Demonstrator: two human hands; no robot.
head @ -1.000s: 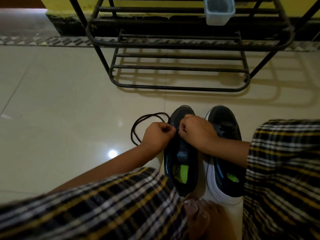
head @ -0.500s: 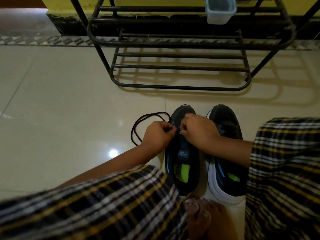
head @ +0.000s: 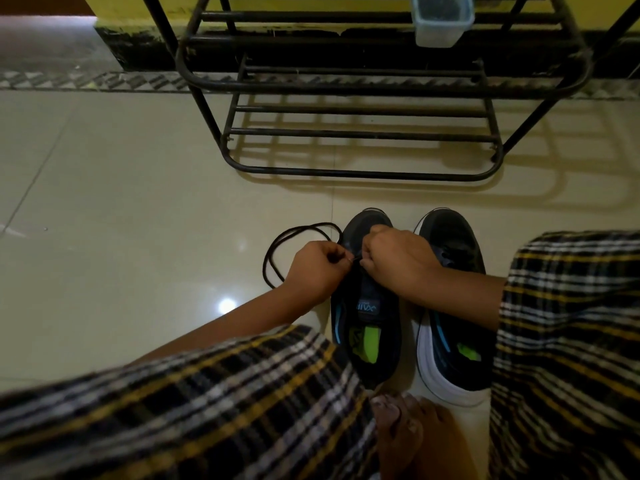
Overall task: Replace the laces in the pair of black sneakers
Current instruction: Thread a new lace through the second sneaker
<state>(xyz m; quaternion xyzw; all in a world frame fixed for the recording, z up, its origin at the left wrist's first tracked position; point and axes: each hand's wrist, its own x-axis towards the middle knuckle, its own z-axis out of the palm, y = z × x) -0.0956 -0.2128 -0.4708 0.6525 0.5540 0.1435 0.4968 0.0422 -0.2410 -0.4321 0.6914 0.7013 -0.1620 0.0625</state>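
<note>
Head view, Inspector A: Two black sneakers stand side by side on the tiled floor (head: 138, 202), toes pointing away from the person. The left sneaker (head: 367, 327) sits directly under both hands; the right sneaker (head: 450, 306) is just beside it, partly crossed by the right forearm.

Inspector B: State of the hands?

Inspector A: Left hand (head: 317, 268) has its fingers curled tight, pinching the black lace (head: 294, 233) near its tip. Right hand (head: 398, 258) is likewise curled, fingers closed at the eyelet area of the left sneaker. The two hands nearly meet over the front of that shoe. Whether the right hand grips the lace or the shoe's upper, I cannot tell.

Inspector B: And the rest of the lace?

Inspector A: It loops out on the floor to the left of the left hand, doubled strands curving back toward the sneaker's toe.

Inspector B: Surroundings?

Inspector A: Beyond the hands stands a black metal shoe rack (head: 363, 133), with a clear plastic container (head: 440, 22) on an upper tier. Plaid-clothed legs (head: 207, 410) frame the lower view, and a bare foot (head: 408, 434) rests behind the sneakers.
</note>
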